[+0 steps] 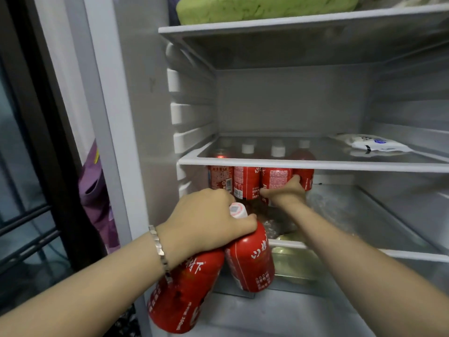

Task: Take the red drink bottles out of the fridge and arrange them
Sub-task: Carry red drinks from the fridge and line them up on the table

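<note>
Head view looks into an open fridge (291, 100). At lower centre of the frame, the left hand (206, 220) clasps two red drink bottles by their necks. The lower bottle (184, 293) tilts toward the bottom left, and the white-capped bottle (250, 261) leans against it on the right. A metal bracelet (159, 249) circles that wrist.

At mid-frame, a row of red bottles (246, 183) stands upright just beneath the glass shelf (315, 164), close to the fridge's left wall. The right hand (284, 193) reaches in under the shelf, with thumb and fingers curled round the third bottle (275, 178) from the left.

A white pouch (374, 144) lies on the glass shelf at right. A green bundle (255, 7) sits on the top shelf, at the upper edge of the frame.
</note>
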The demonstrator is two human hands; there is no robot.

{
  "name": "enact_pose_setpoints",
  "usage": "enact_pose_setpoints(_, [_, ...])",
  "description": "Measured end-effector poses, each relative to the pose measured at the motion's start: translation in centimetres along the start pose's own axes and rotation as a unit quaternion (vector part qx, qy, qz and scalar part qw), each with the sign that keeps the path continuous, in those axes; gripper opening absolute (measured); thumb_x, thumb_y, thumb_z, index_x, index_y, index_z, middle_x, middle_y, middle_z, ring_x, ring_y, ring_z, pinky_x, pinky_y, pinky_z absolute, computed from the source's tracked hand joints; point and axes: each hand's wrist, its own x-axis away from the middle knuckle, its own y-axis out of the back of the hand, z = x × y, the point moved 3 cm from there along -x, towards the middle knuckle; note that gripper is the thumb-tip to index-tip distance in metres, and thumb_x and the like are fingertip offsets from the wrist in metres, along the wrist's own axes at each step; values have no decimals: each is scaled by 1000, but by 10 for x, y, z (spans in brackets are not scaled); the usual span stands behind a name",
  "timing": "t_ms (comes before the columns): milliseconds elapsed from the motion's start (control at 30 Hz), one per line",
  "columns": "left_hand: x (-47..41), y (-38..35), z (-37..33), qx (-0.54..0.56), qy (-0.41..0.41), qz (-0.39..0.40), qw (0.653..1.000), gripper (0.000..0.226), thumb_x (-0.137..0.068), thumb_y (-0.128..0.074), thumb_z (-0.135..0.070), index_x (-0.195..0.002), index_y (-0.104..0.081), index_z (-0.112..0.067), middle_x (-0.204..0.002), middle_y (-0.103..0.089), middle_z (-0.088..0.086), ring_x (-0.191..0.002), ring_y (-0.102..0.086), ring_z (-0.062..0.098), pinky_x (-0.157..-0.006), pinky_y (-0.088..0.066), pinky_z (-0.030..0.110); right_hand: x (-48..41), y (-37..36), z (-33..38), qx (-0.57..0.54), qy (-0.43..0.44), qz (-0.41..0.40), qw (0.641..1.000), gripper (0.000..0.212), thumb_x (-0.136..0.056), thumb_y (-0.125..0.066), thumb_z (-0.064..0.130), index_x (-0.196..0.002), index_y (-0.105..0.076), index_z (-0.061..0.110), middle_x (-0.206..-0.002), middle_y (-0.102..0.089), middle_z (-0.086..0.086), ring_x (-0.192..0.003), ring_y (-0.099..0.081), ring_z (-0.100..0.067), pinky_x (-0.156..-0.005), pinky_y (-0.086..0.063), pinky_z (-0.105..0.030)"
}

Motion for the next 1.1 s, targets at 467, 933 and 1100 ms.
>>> enact_pose_setpoints(467, [-5, -18, -18, 14, -44, 29, 999, 51, -63, -43, -72, -59, -56, -23, -57, -59, -10, -55, -52, 2, -46, -30, 21, 96, 77, 8, -146, 106, -2, 984, 47, -62, -79, 49, -97, -53, 29, -98, -63, 6, -87, -63, -8, -74, -50, -24])
enact_pose_setpoints(933, [-10, -28, -38, -8, -88, 48, 995, 52, -64, -44, -71, -57, -51, -21, -60, -57, -8, -59, -53, 7, -52, -37, 24, 127, 109, 43, 209, 237, -118, 941, 23, -65, -60, 42, -69, -50, 22, -67, -53, 5, -67, -48, -23, -56, -32, -28])
enact_pose_setpoints(1100, [-3, -28, -32, -22, -81, 42, 996, 49, -65, -46, -69, -55, -46, -21, -55, -46, -10, -52, -42, 6, -46, -26, 20, 137, 107, 59, 281, 332, -58, 899, 23, -63, -60, 43, -67, -53, 21, -51, -42, 10, -55, -39, -17, -46, -22, -21])
